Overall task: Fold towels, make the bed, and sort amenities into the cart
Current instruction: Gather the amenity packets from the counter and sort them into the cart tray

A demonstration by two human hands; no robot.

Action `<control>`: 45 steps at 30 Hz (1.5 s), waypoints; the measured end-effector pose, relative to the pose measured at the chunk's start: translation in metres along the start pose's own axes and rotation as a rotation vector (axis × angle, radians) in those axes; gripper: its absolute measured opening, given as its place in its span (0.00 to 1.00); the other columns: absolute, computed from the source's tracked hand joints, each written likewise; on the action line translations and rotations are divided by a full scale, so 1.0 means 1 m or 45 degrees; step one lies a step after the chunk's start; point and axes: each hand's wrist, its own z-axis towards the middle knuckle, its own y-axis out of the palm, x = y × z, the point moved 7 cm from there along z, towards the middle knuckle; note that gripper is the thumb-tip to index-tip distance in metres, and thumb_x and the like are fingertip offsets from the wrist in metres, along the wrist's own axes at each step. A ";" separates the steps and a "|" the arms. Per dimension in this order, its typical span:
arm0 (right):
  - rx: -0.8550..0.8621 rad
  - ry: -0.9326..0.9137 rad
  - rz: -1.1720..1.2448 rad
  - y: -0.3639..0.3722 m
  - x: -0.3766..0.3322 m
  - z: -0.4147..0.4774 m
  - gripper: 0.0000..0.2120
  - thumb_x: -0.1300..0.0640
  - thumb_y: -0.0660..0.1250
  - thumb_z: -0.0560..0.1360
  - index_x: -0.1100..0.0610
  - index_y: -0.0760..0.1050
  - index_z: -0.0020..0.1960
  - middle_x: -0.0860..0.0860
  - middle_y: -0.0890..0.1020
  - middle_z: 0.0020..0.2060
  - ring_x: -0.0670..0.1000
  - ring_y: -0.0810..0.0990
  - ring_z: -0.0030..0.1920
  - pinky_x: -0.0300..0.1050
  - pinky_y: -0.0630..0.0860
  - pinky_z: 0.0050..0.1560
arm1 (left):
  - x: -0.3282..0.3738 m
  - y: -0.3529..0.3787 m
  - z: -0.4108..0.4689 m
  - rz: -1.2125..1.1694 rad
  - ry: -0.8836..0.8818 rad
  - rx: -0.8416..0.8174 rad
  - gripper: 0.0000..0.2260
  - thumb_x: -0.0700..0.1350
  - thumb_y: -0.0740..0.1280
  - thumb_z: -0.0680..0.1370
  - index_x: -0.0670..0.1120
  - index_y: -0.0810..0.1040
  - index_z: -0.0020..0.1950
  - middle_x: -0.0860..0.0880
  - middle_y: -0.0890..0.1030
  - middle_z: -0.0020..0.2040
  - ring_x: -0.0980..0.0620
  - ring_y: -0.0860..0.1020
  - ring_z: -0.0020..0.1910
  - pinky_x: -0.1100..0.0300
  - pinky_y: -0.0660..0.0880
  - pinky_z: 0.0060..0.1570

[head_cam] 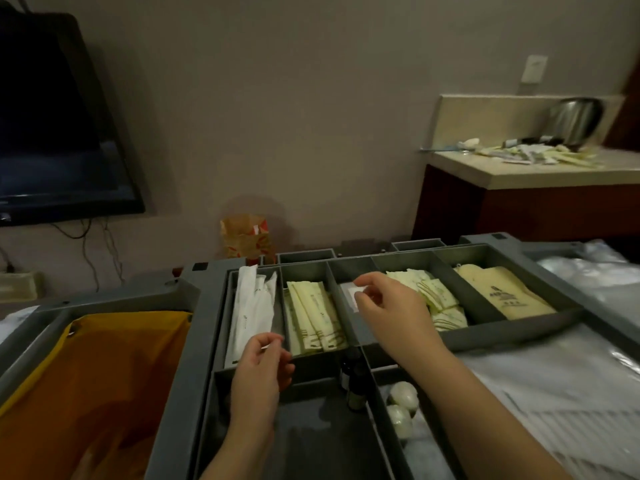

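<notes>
Five compartments cross the back of your grey cart tray [519,332]. The flat yellow bag [502,296] at the far right carries dark print, too blurred to read. Your right hand [391,310] pinches a small white packet [358,291] over the middle compartment. Your left hand [259,368] is curled at the near end of the white sachets [249,306]; whether it holds something, I cannot tell.
</notes>
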 end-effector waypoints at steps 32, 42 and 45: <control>0.802 1.236 0.078 -0.439 0.483 -0.505 0.09 0.52 0.62 0.79 0.47 0.74 0.59 0.38 0.76 0.43 0.37 0.74 0.44 0.30 0.68 0.38 | -0.241 0.583 -0.433 0.697 0.046 -1.370 0.05 0.42 0.60 0.81 0.45 0.75 0.48 0.47 0.75 0.38 0.55 0.73 0.36 0.66 0.70 0.32; 0.517 0.979 -0.036 -0.589 0.659 -0.359 0.09 0.51 0.61 0.79 0.49 0.74 0.58 0.39 0.76 0.42 0.38 0.74 0.43 0.41 0.73 0.53 | -0.294 0.820 -0.398 0.809 -0.004 -1.293 0.07 0.43 0.63 0.80 0.48 0.77 0.44 0.44 0.77 0.40 0.45 0.75 0.42 0.53 0.71 0.42; 0.559 1.019 0.018 -0.632 0.720 -0.342 0.08 0.51 0.62 0.79 0.48 0.74 0.57 0.42 0.77 0.42 0.41 0.76 0.42 0.38 0.76 0.45 | -0.271 0.908 -0.422 0.785 0.168 -1.397 0.06 0.43 0.61 0.80 0.51 0.76 0.45 0.48 0.77 0.40 0.52 0.75 0.38 0.61 0.72 0.39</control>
